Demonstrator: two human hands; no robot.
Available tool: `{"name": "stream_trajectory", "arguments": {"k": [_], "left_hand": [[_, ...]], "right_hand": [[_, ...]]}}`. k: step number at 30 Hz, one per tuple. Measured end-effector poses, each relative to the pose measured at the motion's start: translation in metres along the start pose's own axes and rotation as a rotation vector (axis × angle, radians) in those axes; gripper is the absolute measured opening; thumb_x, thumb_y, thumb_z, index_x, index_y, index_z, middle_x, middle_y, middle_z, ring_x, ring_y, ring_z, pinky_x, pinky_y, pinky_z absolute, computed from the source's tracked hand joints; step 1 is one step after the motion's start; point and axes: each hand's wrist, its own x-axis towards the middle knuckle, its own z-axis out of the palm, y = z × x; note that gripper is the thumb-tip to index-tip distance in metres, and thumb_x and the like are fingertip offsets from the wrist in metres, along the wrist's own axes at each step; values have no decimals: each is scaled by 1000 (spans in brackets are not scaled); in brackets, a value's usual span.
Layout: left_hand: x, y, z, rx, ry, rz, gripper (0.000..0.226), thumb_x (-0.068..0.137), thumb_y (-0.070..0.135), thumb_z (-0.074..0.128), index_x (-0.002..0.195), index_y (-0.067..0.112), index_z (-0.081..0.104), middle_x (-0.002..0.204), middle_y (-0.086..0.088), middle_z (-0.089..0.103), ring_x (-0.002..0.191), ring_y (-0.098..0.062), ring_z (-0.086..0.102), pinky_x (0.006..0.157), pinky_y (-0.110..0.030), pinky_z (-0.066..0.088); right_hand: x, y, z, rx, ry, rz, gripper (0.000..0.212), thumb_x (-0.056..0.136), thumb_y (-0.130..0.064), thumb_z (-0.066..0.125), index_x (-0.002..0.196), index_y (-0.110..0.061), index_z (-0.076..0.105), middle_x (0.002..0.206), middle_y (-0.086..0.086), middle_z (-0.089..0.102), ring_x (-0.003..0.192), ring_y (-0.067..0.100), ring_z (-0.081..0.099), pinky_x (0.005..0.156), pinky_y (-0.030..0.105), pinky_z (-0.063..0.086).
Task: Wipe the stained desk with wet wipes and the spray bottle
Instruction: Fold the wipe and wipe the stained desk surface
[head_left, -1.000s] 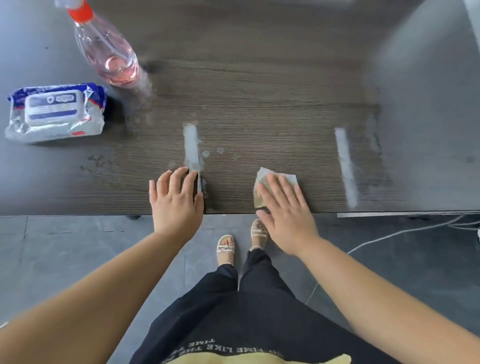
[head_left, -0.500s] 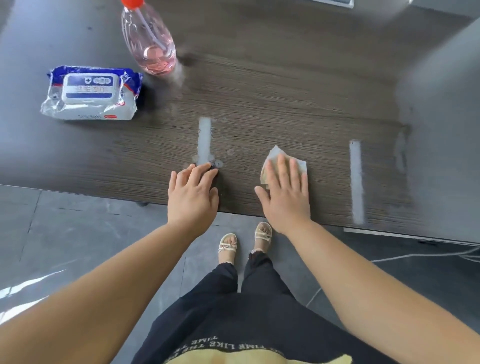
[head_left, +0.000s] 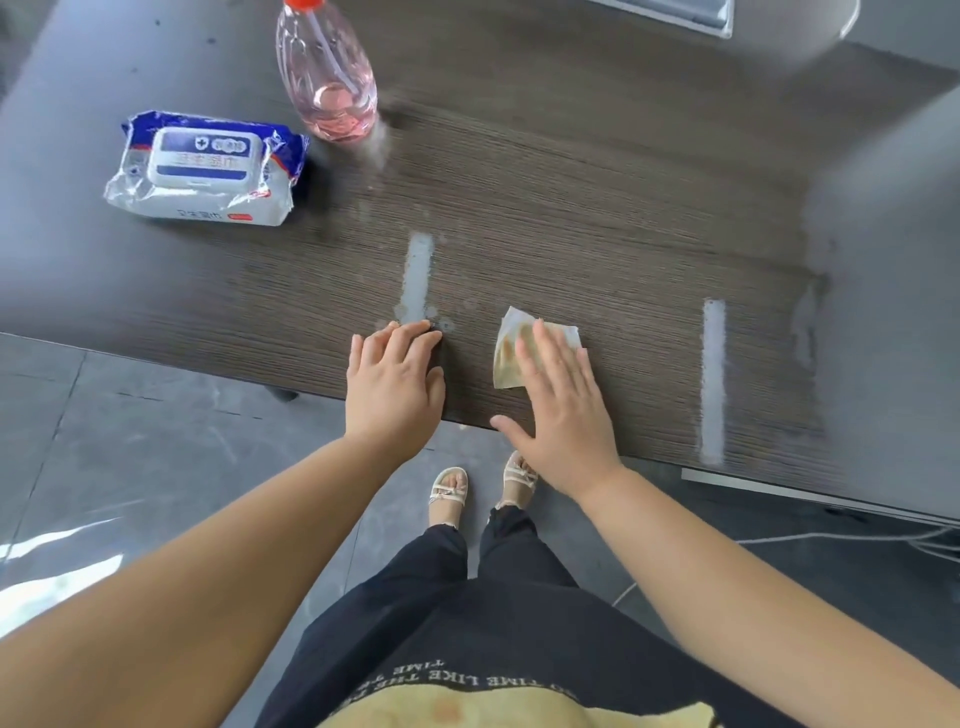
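Moved farther from desk's near edge: right hand (head_left: 563, 410), flat on soiled white wet wipe (head_left: 511, 349); left hand (head_left: 392, 382) open, bracing; wipe toward the stain with firm, even pressure.

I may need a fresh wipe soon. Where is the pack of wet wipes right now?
In the head view, the pack of wet wipes lies on the desk at far left, just left of the spray bottle.

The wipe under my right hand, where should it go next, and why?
Probably slide the wipe left toward the pale streak by your left hand. The right hand presses it flat on the desk, and that streak with its droplets is the nearest mark still showing. The wipe already looks browned, so consider refolding it first.
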Motion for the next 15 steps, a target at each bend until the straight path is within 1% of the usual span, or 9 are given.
{"name": "stream_trajectory", "arguments": {"k": [1,2,3,5,7,9,11,13,15], "left_hand": [[0,0,-1,-4,5,2,52,86,32,32,130,15,52,140,-1,46,134,-30,32,114,-47,11],[0,0,0,-6,9,8,51,86,32,33,129,14,53,140,-1,47,133,-31,33,113,-47,12],[0,0,0,-5,13,14,49,87,31,34,129,14,53,139,-2,47,133,-31,33,113,-48,13],[0,0,1,-8,16,20,44,89,29,39,128,14,53,139,-2,47,133,-31,33,113,-49,13],[0,0,3,-13,23,9,39,92,25,45,129,14,53,140,-1,45,135,-30,31,114,-49,11],[0,2,5,-4,30,-7,39,93,24,49,131,14,51,142,-1,43,136,-29,28,115,-48,9],[-1,5,7,9,34,-18,42,92,25,50,133,14,49,144,-2,39,138,-29,24,115,-48,6],[-3,9,12,24,32,-37,46,91,27,50,135,14,45,146,-3,35,139,-29,19,115,-48,2],[-6,13,17,29,34,-67,49,91,28,49,138,16,41,149,-5,30,141,-30,14,115,-47,-1]], "right_hand": [[-1,-2,3,9,10,-19,80,83,-49,59,143,-5,34,153,16,26,142,29,20,116,47,19],[-2,-3,6,10,16,-31,78,81,-47,64,140,-1,40,150,16,32,141,30,26,113,49,26],[-3,-4,7,2,18,-39,77,80,-47,65,137,0,43,149,17,35,139,31,30,111,50,30],[-7,-5,9,-36,29,-65,78,76,-47,69,134,0,47,146,16,40,136,31,36,109,49,32],[-17,-4,14,-44,60,-121,77,68,-37,80,130,-2,52,142,14,46,132,29,43,109,47,33],[-28,-2,20,-21,160,-179,60,67,-16,82,122,-7,61,135,9,55,125,25,51,107,41,37],[-33,1,23,27,287,-190,40,67,-1,78,105,-12,70,120,3,65,114,22,61,98,35,46],[-31,0,21,76,368,-175,28,65,2,76,87,-16,74,102,-3,71,97,19,67,83,28,46],[-25,-1,15,127,375,-162,15,70,-5,72,77,-18,73,87,-7,71,83,16,66,72,23,42]]}}
